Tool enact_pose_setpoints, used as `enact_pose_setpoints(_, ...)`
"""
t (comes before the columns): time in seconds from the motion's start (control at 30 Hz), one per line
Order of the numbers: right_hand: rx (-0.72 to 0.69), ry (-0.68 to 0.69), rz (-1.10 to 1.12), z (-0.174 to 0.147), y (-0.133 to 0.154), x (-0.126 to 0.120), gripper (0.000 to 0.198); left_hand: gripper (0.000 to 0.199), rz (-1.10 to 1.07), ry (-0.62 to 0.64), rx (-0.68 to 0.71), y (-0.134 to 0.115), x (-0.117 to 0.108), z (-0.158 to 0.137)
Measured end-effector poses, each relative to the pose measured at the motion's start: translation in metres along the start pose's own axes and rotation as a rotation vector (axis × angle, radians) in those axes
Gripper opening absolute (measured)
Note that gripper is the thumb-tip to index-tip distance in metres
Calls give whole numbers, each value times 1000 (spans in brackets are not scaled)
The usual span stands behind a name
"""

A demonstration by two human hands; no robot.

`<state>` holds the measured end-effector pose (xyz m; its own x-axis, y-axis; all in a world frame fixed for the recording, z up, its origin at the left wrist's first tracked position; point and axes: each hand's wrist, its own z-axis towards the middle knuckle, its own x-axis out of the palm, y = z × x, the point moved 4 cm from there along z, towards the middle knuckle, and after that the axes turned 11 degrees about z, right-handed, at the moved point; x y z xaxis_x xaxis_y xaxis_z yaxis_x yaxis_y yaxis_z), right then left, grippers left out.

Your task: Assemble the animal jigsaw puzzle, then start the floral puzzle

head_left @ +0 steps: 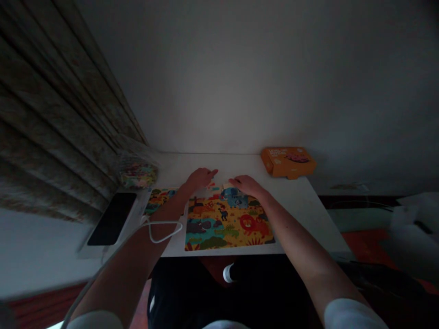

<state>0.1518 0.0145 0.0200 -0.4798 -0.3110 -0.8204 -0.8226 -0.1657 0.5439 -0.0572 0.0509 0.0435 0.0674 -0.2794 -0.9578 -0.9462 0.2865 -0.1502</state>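
Note:
A partly assembled jigsaw puzzle [222, 228] with lions, a hippo and elephants lies on the white table in front of me. My left hand [201, 178] is just beyond its top left edge, one finger stretched to the right and nothing visible in it. At the top edge, by the elephants, the fingers of my right hand [246, 183] are closed on a puzzle piece [226, 186], which is small and dim. Several loose pieces [212, 186] lie between the hands, partly hidden by the left one. My left forearm covers part of a smaller animal picture [158, 200].
An orange puzzle box [290, 162] stands at the back right of the white table [302, 210]. At the left are a clear bag of colourful pieces [137, 176] and a black phone [113, 219]. A white cable [161, 223] crosses my left forearm. Curtains [61, 100] hang at the left.

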Motion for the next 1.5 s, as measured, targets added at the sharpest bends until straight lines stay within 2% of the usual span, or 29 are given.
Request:
enact_pose_setpoints(0.17,-17,81,37,0,8,-2,23,68,65,-50,-46,3,1,18)
enact_pose_setpoints(0.2,-7,62,32,-2,10,-2,24,68,84,-64,-65,5,2,22)
enact_pose_setpoints(0.27,5,22,10,-5,13,-2,41,67,112,-95,-103,9,4,31)
enact_pose_setpoints(0.37,-34,57,-29,-9,20,3,64,56,131,-156,-80,14,6,39)
enact_pose_setpoints(0.53,-28,114,-69,-7,22,8,65,39,210,-374,89,3,8,23)
enact_pose_setpoints(0.63,-42,100,-75,-3,21,8,61,38,212,-309,223,-11,22,-1)
enact_pose_setpoints(0.8,-115,40,-46,-2,18,9,53,46,135,-102,188,-23,42,-32)
enact_pose_setpoints(0.9,-82,82,38,-2,13,14,51,45,104,-29,134,-25,42,-32)
enact_pose_setpoints(1.0,-81,99,59,1,9,16,32,45,44,30,78,-25,39,-24)
enact_pose_setpoints(1.07,-70,56,36,6,7,13,38,41,-64,56,63,-24,37,-20)
enact_pose_setpoints(1.23,-27,-47,69,22,5,-3,55,19,-513,-29,80,-19,37,-18)
enact_pose_setpoints(1.37,7,-76,119,33,3,-11,68,14,-601,-68,95,-13,38,-12)
enact_pose_setpoints(1.5,-11,-175,31,50,7,-16,67,24,-701,-169,45,-3,28,12)
